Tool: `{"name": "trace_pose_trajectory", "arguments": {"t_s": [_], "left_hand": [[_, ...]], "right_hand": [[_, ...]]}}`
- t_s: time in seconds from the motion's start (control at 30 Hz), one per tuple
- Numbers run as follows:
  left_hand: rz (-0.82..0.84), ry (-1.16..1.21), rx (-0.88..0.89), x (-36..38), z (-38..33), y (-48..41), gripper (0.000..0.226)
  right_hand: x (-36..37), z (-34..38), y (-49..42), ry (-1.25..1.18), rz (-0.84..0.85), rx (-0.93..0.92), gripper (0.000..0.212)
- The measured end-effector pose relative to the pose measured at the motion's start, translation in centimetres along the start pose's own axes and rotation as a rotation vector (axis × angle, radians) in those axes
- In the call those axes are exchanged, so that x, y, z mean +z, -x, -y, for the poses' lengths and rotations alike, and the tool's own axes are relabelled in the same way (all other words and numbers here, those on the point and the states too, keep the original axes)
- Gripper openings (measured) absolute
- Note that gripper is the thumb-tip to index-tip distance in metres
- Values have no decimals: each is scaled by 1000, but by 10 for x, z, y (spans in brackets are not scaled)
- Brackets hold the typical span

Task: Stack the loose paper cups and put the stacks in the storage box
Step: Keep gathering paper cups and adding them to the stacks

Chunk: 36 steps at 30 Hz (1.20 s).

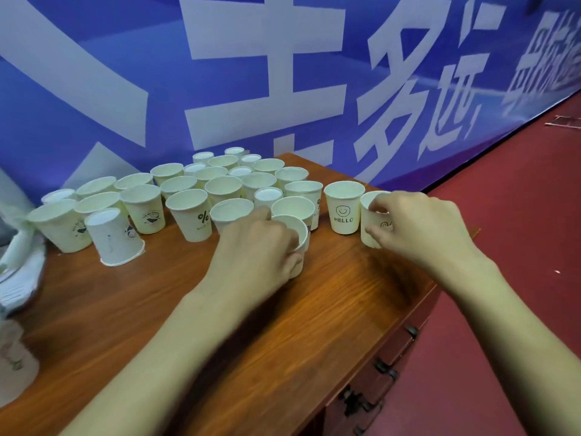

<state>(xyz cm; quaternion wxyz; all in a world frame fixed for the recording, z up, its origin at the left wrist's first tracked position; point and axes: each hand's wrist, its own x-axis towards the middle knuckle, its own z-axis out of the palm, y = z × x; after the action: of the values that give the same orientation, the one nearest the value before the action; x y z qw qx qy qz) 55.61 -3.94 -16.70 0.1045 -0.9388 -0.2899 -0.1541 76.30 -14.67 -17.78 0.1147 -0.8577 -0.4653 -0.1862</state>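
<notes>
While left hand [257,247] clamps 1 upright cup [294,234], right hand [418,221] grips another cup [372,215] just right; HELLO cup [344,206] stands between.

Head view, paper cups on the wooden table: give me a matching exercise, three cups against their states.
Cups:
1. white paper cup printed HELLO
2. white paper cup at the table's right edge
3. white paper cup near the left end with its base up

States:
A. upside down
B. gripped by the right hand
C. upright, untouched

Pairs: 1-C, 2-B, 3-A
</notes>
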Motion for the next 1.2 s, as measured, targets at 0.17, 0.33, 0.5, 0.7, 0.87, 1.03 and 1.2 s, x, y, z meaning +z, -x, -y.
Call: {"name": "trace_pose_trajectory", "arguments": {"t_s": [0.17, 0.33, 0.5, 0.7, 0.87, 1.03, 1.2], "left_hand": [[-42, 10, 11, -5, -2, 3, 29], [-110, 83, 8, -22, 1, 20, 28], [-219, 96, 11, -51, 18, 53, 26], [-322, -29, -103, -92, 69, 105, 24], [-343, -165, -277, -124, 119, 166, 22], [-320, -230, -426, -148, 162, 227, 31], [-261, -265, -590, -169, 191, 274, 33]], "right_hand": [[1, 6, 2, 42, -9, 34, 16], [-27, 31, 21, 138, -70, -17, 17], [-63, 75, 39, 108, -290, -18, 7], [-90, 159, 42, -70, -401, -243, 7], [-102, 249, 50, -246, -416, -433, 6], [-111, 317, 67, -408, -409, -570, 6], [-120, 359, 78, -625, -264, -687, 11]]}}
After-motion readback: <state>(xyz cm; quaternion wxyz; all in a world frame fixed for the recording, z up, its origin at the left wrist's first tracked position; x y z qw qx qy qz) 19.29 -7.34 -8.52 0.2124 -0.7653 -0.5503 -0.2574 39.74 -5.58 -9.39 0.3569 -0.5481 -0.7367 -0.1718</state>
